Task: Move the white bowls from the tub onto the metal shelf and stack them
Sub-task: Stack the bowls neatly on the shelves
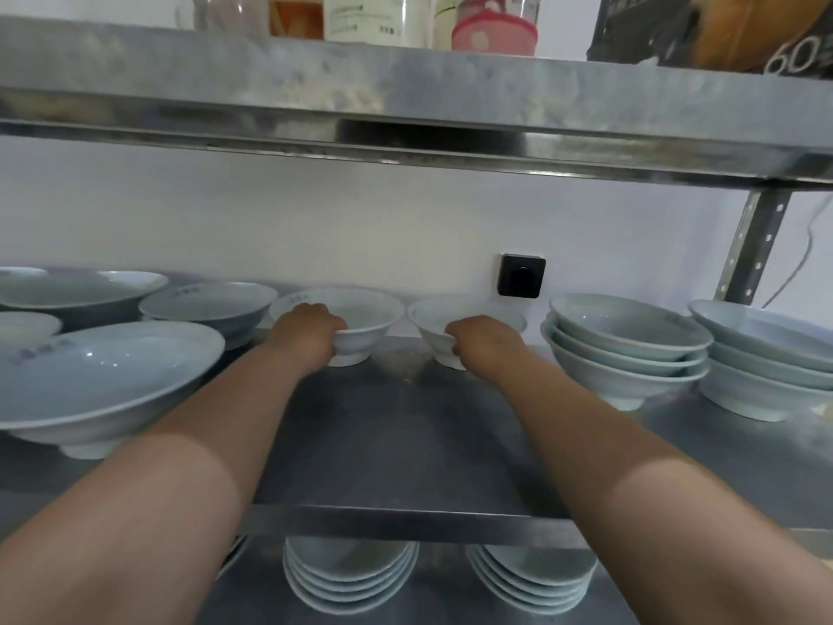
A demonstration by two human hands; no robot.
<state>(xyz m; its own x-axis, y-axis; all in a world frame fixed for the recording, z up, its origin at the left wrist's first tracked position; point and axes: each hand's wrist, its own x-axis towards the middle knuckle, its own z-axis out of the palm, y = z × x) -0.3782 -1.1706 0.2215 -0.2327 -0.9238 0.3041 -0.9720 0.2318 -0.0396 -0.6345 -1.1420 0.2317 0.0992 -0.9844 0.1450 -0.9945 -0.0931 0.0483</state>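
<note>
**Two small bowls held at the back of the shelf**

A dull, scuffed metal shelf is seen against a plain white wall. Two small white bowls appear to rest on it near the back, side by side and just apart. The left bowl is gripped by the left hand, whose fingers are curled round its near wall. The right bowl is held the same way by the right hand, low towards the foot. The tub is not in view.

The step is judged to be the stacking of this pair. One bowl should be lifted straight up, centred over the other and lowered until its foot is seated inside, without the rims being knocked. The bowls are glazed, smooth and pale, with flared walls on a narrow ring foot, so a slip is possible if the grip is loosened early.

Stacks of shallower bowls are stood to the right, wide bowls to the left, and further stacks on the tier below.
</note>
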